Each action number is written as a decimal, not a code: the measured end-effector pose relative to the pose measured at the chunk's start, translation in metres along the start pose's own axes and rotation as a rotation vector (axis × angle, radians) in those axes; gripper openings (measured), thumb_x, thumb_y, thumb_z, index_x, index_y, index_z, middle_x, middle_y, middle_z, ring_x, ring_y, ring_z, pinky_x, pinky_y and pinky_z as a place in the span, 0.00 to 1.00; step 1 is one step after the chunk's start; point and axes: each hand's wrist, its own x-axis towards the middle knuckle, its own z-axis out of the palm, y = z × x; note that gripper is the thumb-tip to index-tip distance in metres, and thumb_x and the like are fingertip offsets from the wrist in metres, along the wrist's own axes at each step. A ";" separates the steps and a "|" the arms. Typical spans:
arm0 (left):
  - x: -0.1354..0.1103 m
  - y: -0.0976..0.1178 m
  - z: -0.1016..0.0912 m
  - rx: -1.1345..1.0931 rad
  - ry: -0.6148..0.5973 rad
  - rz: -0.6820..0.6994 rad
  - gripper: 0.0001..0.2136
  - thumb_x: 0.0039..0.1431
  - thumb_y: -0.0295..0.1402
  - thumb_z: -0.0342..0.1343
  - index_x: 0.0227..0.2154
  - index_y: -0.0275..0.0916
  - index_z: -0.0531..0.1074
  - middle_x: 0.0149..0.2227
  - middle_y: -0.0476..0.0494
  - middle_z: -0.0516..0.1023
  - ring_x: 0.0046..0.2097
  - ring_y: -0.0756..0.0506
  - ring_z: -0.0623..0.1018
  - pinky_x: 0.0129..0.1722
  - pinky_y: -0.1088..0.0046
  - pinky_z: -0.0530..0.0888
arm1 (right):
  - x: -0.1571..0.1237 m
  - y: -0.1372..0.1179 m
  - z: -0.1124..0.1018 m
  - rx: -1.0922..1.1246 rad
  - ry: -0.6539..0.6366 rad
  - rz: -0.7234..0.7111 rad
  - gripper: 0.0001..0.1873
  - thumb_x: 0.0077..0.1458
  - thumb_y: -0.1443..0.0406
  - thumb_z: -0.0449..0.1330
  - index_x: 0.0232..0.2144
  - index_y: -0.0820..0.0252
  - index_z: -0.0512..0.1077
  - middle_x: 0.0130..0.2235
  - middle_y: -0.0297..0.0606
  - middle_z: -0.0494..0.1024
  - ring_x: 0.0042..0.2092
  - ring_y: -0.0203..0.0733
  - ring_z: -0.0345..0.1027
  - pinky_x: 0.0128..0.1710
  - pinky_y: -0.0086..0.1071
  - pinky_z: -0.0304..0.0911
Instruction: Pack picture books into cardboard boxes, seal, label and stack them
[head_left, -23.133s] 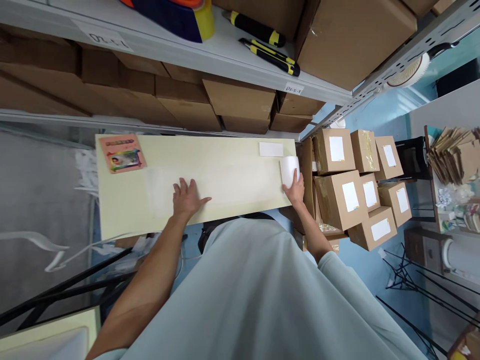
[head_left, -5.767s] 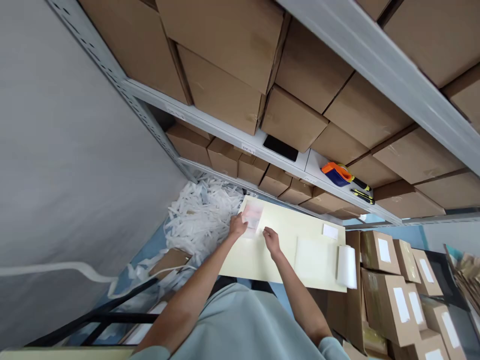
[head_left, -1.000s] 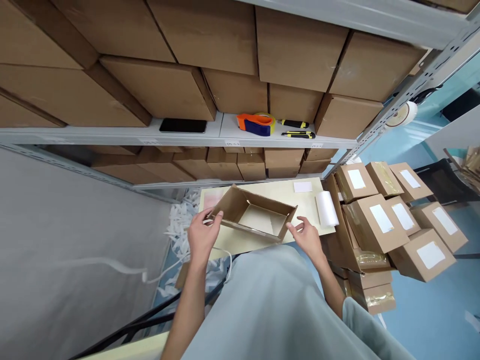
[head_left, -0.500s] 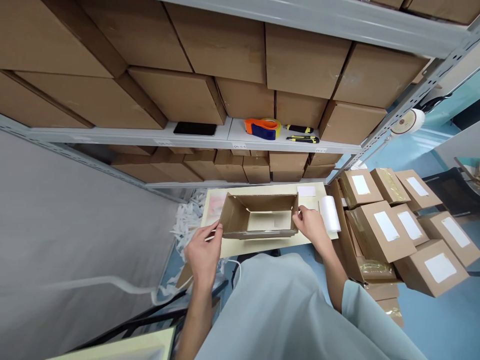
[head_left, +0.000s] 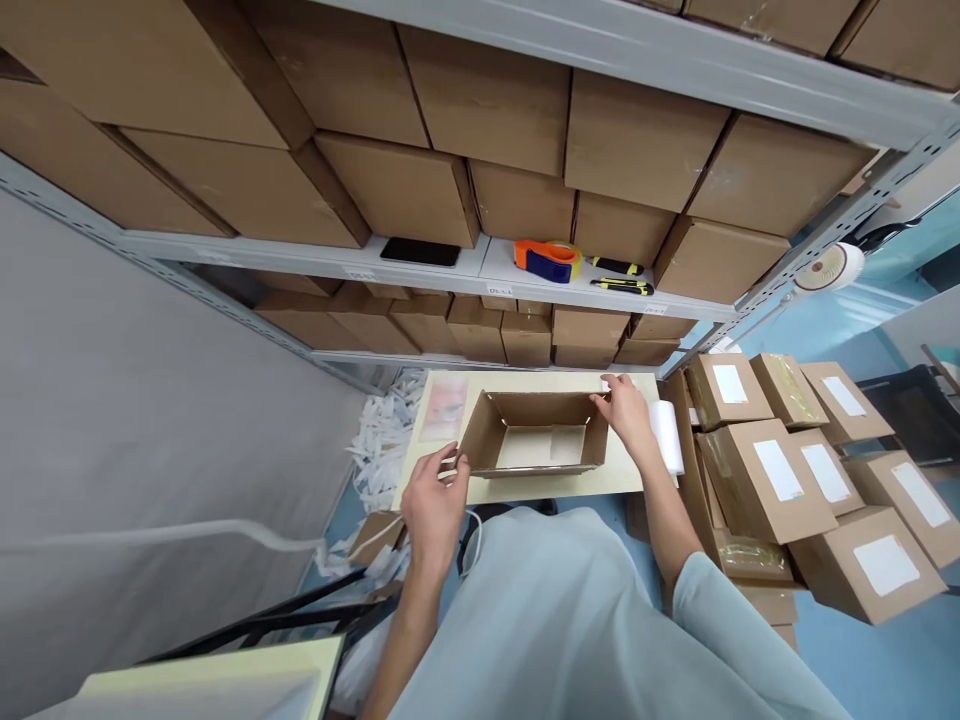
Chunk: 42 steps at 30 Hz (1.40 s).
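Note:
An open-topped cardboard box sits over the yellowish tabletop in front of me. Its inside looks empty, and a pale surface shows at the bottom. My left hand holds the near left corner between thumb and fingers. At the far right corner, my right hand pinches the box's upper edge. Beyond that hand lies a white roll, partly hidden by the forearm. A reddish printed sheet rests on the tabletop left of the box.
Shelves of cardboard cartons rise just behind the table. On the shelf lie a black phone, an orange-and-blue tape dispenser and yellow-black cutters. Labelled parcels are piled right; shredded white paper lies left.
My right hand has moved from the box's right side up to its far right corner. My left hand stays at the left end. The view has shifted slightly.

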 end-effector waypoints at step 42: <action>0.020 -0.028 0.057 0.210 -0.145 0.249 0.42 0.68 0.46 0.62 0.77 0.29 0.57 0.70 0.17 0.68 0.72 0.23 0.69 0.70 0.43 0.69 | -0.008 0.030 0.059 0.375 -0.066 -0.205 0.11 0.66 0.59 0.67 0.48 0.53 0.84 0.66 0.47 0.77 0.74 0.56 0.61 0.73 0.51 0.59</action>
